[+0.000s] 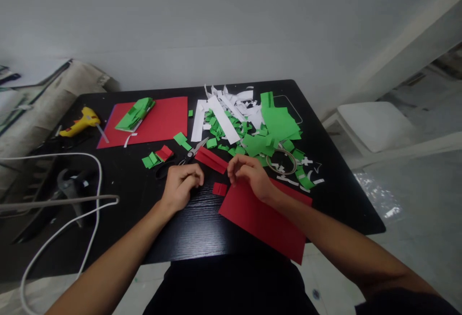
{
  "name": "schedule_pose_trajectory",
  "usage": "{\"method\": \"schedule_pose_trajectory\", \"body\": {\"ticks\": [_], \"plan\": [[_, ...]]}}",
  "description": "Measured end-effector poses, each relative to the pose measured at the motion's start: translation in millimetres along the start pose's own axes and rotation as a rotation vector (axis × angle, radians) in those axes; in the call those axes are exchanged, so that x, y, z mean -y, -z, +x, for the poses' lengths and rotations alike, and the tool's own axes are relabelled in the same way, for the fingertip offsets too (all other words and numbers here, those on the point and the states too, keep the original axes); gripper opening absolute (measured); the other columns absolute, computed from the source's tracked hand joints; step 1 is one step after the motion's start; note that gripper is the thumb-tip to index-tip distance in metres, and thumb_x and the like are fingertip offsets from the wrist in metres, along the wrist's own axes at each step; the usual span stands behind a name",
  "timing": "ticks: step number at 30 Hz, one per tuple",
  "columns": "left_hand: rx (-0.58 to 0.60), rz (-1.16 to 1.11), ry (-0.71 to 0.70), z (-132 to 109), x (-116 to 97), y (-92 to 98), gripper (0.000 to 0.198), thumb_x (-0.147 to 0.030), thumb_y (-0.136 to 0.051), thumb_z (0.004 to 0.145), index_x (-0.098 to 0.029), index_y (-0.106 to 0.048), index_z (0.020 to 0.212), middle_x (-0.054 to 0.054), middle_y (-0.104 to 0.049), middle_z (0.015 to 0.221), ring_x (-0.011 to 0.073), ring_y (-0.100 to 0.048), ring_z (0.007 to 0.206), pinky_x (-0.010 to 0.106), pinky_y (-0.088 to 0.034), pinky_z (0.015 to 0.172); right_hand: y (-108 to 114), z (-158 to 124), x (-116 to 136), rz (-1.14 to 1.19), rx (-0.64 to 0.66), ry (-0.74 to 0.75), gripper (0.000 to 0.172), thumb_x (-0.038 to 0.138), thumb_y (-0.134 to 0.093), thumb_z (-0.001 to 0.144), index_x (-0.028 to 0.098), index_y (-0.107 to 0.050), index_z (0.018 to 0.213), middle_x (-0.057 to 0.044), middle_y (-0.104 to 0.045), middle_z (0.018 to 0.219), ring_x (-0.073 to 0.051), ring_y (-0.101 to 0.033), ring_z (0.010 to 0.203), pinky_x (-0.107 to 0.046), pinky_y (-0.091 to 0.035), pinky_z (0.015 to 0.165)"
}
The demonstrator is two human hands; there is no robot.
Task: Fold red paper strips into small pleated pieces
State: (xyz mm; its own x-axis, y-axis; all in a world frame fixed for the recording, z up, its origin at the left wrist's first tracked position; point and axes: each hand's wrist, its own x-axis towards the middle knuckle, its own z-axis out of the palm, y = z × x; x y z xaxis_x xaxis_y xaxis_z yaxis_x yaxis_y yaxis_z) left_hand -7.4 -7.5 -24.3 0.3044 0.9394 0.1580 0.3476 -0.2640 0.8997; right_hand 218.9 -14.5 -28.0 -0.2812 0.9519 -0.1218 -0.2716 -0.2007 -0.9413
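Observation:
My left hand [181, 185] rests on the black table with its fingers curled, beside the handles of the scissors [195, 150]; whatever its fingers may hold is hidden. Above the corner of a red sheet [263, 219] is my right hand [249, 173], fingers bent and thumb near them; nothing can be made out between them. A folded red strip [211, 159] lies just beyond and between the hands. Nearer, a small folded red piece [220, 189] sits on the table at the red sheet's left corner.
Green scraps [281, 125] and white strips [224, 120] are heaped at the back, with a tape roll [294, 168] on the right. Another red sheet [166, 120] carries a green bundle [135, 114]. A yellow glue gun [84, 121] and white cable [99, 180] are left.

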Motion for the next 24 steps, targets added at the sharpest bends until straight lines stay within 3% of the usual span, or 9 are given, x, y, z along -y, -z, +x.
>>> {"method": "schedule_pose_trajectory", "body": {"ticks": [2, 5, 8, 12, 16, 24], "plan": [[0.045, 0.005, -0.05, -1.8, 0.3, 0.9, 0.034, -0.031, -0.05, 0.085, -0.019, -0.061, 0.055, 0.0, -0.055, 0.049, 0.0133, -0.049, 0.046, 0.027, -0.034, 0.051, -0.3, -0.4, 0.6, -0.014, 0.006, 0.005, 0.012, 0.03, -0.061, 0.075, 0.02, -0.064, 0.072, -0.001, -0.062, 0.068, -0.015, -0.057, 0.06, -0.028, -0.047, 0.058], [0.042, 0.029, -0.104, -3.7, 2.5, 0.6, 0.052, -0.042, -0.044, 0.097, -0.019, -0.06, 0.053, 0.001, -0.055, 0.047, 0.0126, -0.05, 0.045, 0.026, -0.035, 0.05, -2.4, -1.3, 0.0, -0.068, -0.013, 0.011, 0.031, 0.045, -0.058, 0.089, 0.02, -0.062, 0.071, -0.001, -0.06, 0.068, -0.014, -0.056, 0.059, -0.028, -0.046, 0.058], [0.021, 0.04, -0.095, -4.1, 3.7, -1.1, 0.058, -0.045, -0.04, 0.101, -0.018, -0.061, 0.055, 0.001, -0.056, 0.047, 0.0124, -0.052, 0.044, 0.026, -0.037, 0.05, -4.4, -1.8, -3.7, -0.282, -0.108, 0.1, 0.026, 0.043, -0.064, 0.091, 0.021, -0.061, 0.076, 0.0, -0.061, 0.07, -0.016, -0.058, 0.062, -0.03, -0.047, 0.061], [-0.005, 0.167, -0.053, -2.4, 0.2, -4.9, 0.055, -0.04, -0.046, 0.102, -0.018, -0.059, 0.054, -0.001, -0.055, 0.047, 0.0111, -0.051, 0.044, 0.025, -0.036, 0.051, -3.1, -1.4, -12.6, -0.69, -0.188, 0.336, 0.004, 0.022, -0.069, 0.089, 0.023, -0.067, 0.092, -0.005, -0.069, 0.093, -0.022, -0.066, 0.085, -0.037, -0.054, 0.08], [-0.091, 0.334, -0.029, 0.6, -3.8, -9.4, 0.048, -0.037, -0.054, 0.097, -0.018, -0.055, 0.053, -0.003, -0.049, 0.045, 0.0098, -0.043, 0.043, 0.024, -0.031, 0.048, 1.2, 0.4, -21.4, -0.91, -0.129, 0.52, 0.018, 0.013, -0.073, 0.087, 0.022, -0.069, 0.103, -0.011, -0.07, 0.116, -0.029, -0.063, 0.115, -0.048, -0.05, 0.104], [-0.124, 0.35, -0.042, 2.8, -3.7, -11.6, 0.037, -0.033, -0.057, 0.095, -0.018, -0.06, 0.062, -0.004, -0.051, 0.052, 0.0097, -0.047, 0.047, 0.023, -0.033, 0.05, 2.5, 2.5, -27.0, -1.025, -0.073, 0.489, 0.037, 0.013, -0.078, 0.087, 0.021, -0.064, 0.12, -0.01, -0.072, 0.118, -0.031, -0.061, 0.118, -0.051, -0.053, 0.102]]}}
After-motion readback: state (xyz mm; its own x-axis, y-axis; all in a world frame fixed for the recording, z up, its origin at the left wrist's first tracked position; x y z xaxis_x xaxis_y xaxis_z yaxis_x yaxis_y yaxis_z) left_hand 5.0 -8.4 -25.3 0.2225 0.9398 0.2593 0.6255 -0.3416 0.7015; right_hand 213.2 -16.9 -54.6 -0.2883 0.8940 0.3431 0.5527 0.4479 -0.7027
